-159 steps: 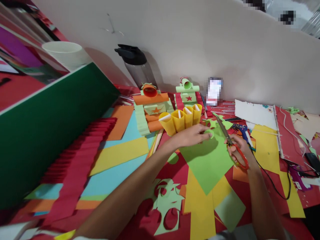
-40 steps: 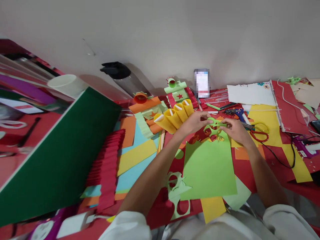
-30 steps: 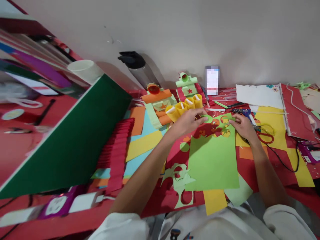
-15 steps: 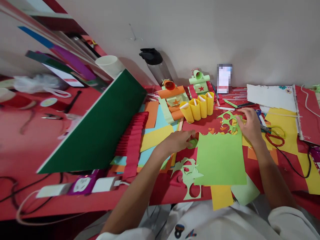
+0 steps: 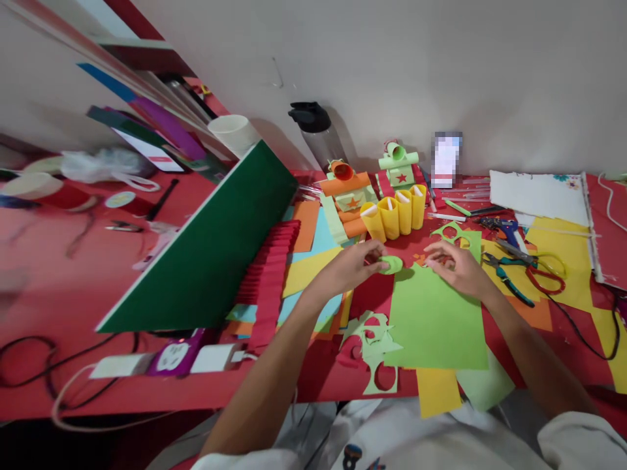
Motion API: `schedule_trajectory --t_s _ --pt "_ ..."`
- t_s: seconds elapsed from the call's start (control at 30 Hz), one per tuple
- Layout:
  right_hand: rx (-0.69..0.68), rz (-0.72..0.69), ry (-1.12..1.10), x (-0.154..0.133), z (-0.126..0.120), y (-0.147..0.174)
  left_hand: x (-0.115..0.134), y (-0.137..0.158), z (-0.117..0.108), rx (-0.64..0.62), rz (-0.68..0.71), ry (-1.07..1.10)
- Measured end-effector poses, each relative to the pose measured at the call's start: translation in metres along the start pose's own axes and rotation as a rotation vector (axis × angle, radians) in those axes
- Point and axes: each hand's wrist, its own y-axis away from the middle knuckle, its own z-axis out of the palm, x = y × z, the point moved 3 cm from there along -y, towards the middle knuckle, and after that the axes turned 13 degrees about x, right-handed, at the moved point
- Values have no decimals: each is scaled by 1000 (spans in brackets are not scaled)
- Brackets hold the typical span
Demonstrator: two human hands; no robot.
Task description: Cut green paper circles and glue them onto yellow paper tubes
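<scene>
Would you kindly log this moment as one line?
left hand: holding green disc | right hand: over green sheet's far edge | scissors: lying unheld

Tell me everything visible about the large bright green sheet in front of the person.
The green sheet looks like matte paper or thin card, evenly coloured. It lies roughly flat over the red table, with fairly straight sides and bottom and an uneven, cut top edge. Its lower part overlaps a yellow strip and a paler green piece. The right hand is over its upper right, hiding some of it; whether they touch is unclear.
</scene>
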Motion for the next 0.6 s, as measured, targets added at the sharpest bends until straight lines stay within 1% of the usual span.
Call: schedule_trajectory --t_s 0.07,0.17,0.27,0.37,0.43,0.5,0.57,0.6 --pt "-61 87 -121 3 12 0 9 -8 9 2 -29 171" --pt "-85 196 -226 19 25 -1 12 -18 31 -26 -69 308" --pt "-76 245 -262 38 29 -1 1 -23 54 -81 -125 400" --pt "-93 277 -246 49 30 0 -11 -23 70 -124 -182 441" --pt "-96 283 -217 51 30 0 -15 -21 76 -134 -202 453" --pt "-95 283 -190 50 29 1 -16 -18 77 -122 -200 451" --pt "-126 292 -162 48 28 2 -14 -16 72 -51 -144 418" --pt "-154 297 -137 46 27 3 -13 -15 68 5 -87 386"
